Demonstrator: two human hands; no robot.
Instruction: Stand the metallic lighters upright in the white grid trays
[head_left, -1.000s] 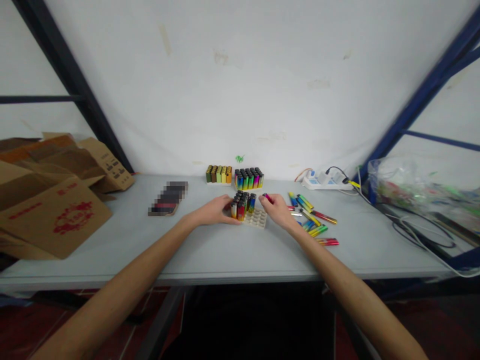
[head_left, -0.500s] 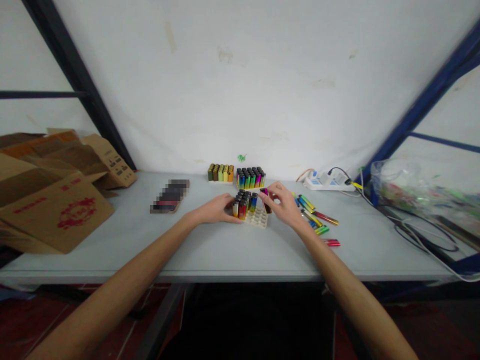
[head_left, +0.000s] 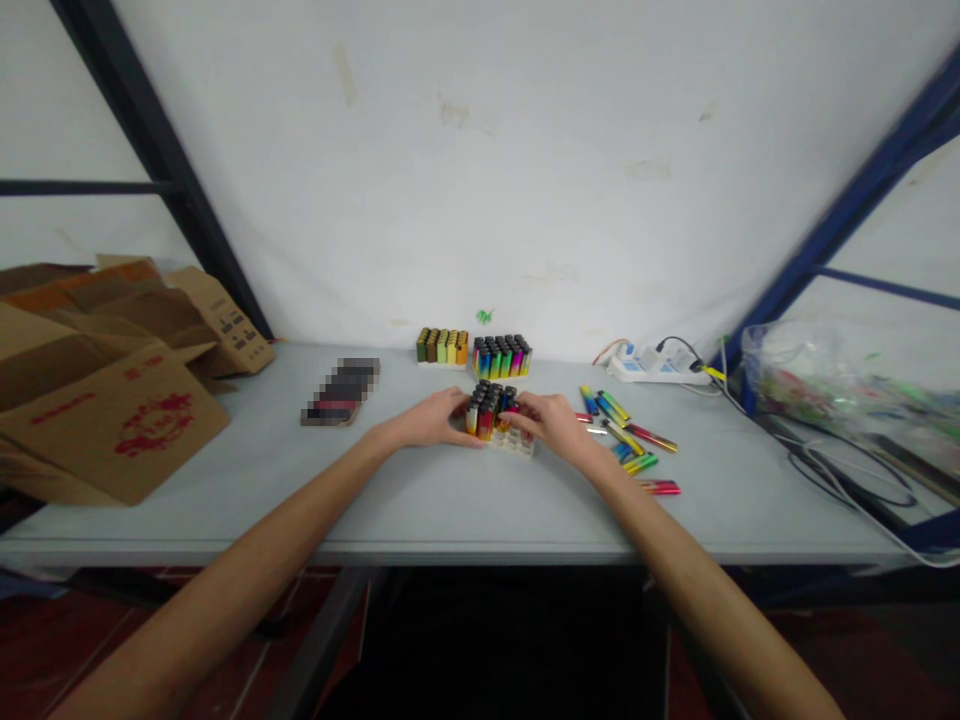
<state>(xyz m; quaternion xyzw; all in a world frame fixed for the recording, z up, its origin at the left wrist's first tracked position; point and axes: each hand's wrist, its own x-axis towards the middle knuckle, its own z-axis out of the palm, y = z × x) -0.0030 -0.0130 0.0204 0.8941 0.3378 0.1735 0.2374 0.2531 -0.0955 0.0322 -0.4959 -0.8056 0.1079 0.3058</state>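
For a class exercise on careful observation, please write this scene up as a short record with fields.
Left hand: around the left end of the partly filled tray
Right hand: fingers at its upright lighters, grip unclear
Loose lighters: lying right of the tray
By the wall: yellow-topped lighters, black-topped lighters, power strip
Far left: cardboard box

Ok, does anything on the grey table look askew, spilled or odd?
Loose shiny multicoloured lighters lie at scattered angles right of the right hand, while others stand upright in the pale, pocketed tray. No spill shows.
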